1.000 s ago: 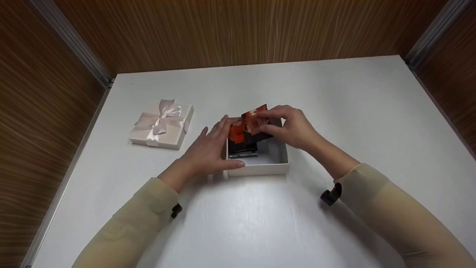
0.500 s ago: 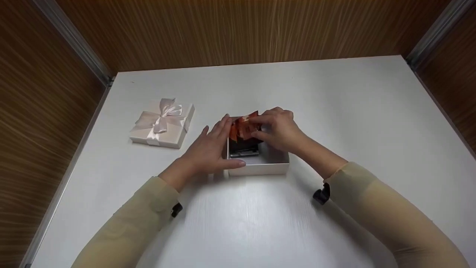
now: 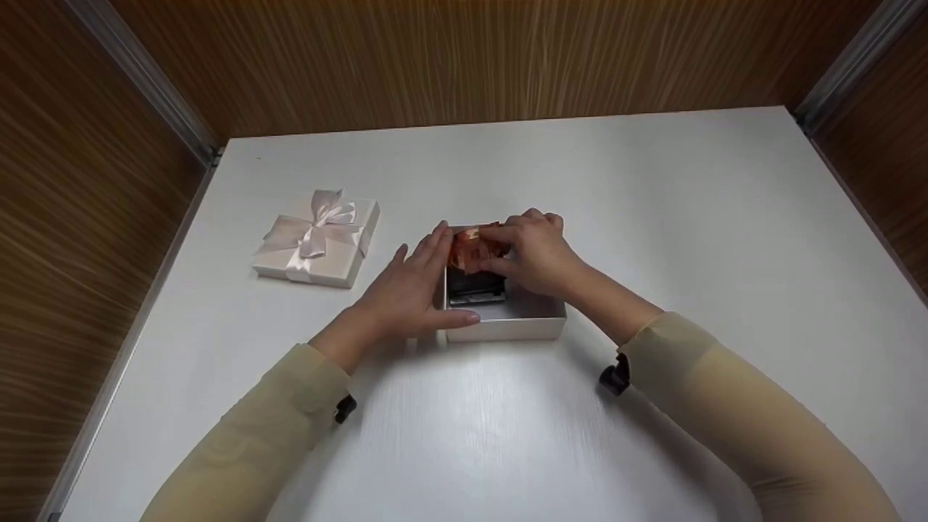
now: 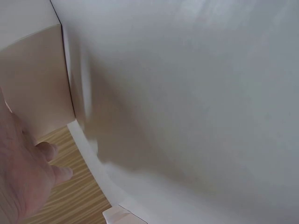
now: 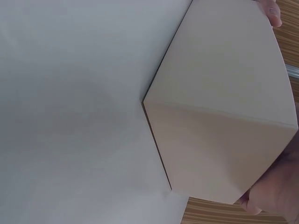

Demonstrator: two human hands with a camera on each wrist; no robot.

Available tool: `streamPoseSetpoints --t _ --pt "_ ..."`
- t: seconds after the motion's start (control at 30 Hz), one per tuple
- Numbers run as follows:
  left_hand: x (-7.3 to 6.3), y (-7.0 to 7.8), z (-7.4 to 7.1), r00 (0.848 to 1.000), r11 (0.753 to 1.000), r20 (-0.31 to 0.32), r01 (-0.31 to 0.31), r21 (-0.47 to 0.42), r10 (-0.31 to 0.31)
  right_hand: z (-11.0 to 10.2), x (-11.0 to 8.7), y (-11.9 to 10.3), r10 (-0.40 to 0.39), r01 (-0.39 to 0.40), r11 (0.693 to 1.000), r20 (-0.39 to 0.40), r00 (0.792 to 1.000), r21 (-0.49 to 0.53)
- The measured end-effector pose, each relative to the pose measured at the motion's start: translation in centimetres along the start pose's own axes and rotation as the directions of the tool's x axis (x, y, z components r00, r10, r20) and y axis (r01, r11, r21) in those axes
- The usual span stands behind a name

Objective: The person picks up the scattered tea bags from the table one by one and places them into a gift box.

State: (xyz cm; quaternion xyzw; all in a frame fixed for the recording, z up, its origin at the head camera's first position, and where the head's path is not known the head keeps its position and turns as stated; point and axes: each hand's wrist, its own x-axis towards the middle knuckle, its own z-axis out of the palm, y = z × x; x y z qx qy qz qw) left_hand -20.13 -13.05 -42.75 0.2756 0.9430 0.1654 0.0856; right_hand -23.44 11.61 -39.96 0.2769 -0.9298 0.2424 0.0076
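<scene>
A small white open box (image 3: pixel 507 330) stands mid-table. My right hand (image 3: pixel 540 254) pinches an orange-and-dark sachet (image 3: pixel 471 254) between thumb and fingers, inside the box's back left part. Beneath it, dark flat packets (image 3: pixel 475 286) lie along the left side of the box. My left hand (image 3: pixel 406 297) rests against the left wall with fingers straight, its thumb across the front rim. The left wrist view shows the left hand (image 4: pixel 23 172) beside the box wall (image 4: pixel 32 84). In the right wrist view the box's outer walls (image 5: pixel 219 60) hide most of the right hand (image 5: pixel 275 191).
A pale pink lid (image 3: pixel 333 272) with a satin ribbon bow (image 3: pixel 315 232) lies to the left of the box. The white table (image 3: pixel 652 181) is bounded by wood-grain panels (image 3: pixel 464 65) at the back and both sides.
My right hand has moved left and lower with the sachet, which has gone from tilted above the box to down inside its back left part. The left hand has stayed in place.
</scene>
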Motion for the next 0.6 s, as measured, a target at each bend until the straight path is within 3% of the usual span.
streamPoseSetpoints --t 0.27,0.6 --pt "0.0 0.0 -0.1 1.000 1.000 -0.006 -0.004 0.003 0.004 0.5 0.1 -0.2 -0.007 0.006 0.999 -0.010 1.000 -0.044" --pt "-0.2 -0.1 -0.3 1.000 1.000 -0.014 0.003 0.008 -0.002 -0.7 -1.0 1.2 0.033 -0.032 0.999 -0.120 0.992 0.014"
